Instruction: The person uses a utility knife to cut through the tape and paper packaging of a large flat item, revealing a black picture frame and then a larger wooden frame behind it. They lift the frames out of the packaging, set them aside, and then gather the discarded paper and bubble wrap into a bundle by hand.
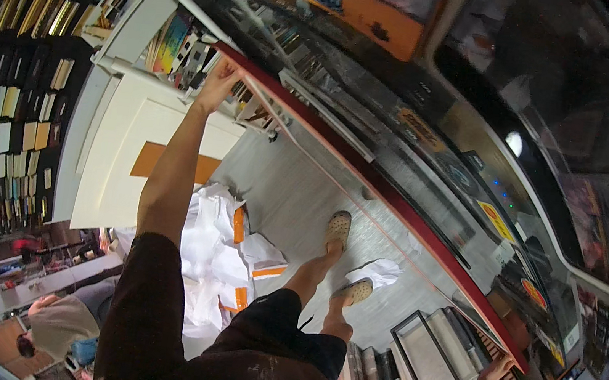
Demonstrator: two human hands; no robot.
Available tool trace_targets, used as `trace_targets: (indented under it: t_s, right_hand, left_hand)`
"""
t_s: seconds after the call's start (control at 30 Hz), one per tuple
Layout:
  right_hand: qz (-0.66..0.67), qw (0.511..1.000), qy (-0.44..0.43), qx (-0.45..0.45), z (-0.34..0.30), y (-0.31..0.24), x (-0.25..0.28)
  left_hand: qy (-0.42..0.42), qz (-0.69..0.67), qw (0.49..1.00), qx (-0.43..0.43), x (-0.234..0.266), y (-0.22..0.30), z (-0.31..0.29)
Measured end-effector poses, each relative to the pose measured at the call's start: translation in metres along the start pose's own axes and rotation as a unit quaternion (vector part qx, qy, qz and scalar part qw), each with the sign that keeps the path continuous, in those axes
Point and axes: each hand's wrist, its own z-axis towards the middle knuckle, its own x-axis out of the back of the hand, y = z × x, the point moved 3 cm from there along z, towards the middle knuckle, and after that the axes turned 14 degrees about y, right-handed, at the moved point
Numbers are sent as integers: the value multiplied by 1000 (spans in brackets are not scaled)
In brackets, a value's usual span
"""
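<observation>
A long, dark red frame [389, 190] slants across the view from upper left to lower right, seen nearly edge-on. A thin pale pinkish line runs beneath its red edge, with the floor showing through between. My left arm reaches far forward, and my left hand [220, 85] is closed round the frame's upper left end. At the opposite end my right hand [494, 371] grips the lower right corner, its fingers bent over the edge. What lies on the frame's far face is hidden from me.
A large glass-panelled machine [468, 173] stands right behind the frame. White crumpled sheets [215, 255] with orange strips lie left of my feet. Stacked frames [429, 352] lean at lower right. White shelving [128, 36] and a sample wall [11, 113] fill the left; another person [64, 324] is at lower left.
</observation>
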Motion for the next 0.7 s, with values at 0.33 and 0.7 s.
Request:
trace_targets:
  t_s: [0.33, 0.7]
  right_hand:
    - [-103, 984, 49, -137, 11, 32, -35]
    - [-36, 979, 54, -193, 8, 45, -64]
  left_hand:
    - [-25, -33, 996, 84, -27, -23, 31]
    - [-48, -51, 995, 73, -38, -55, 48]
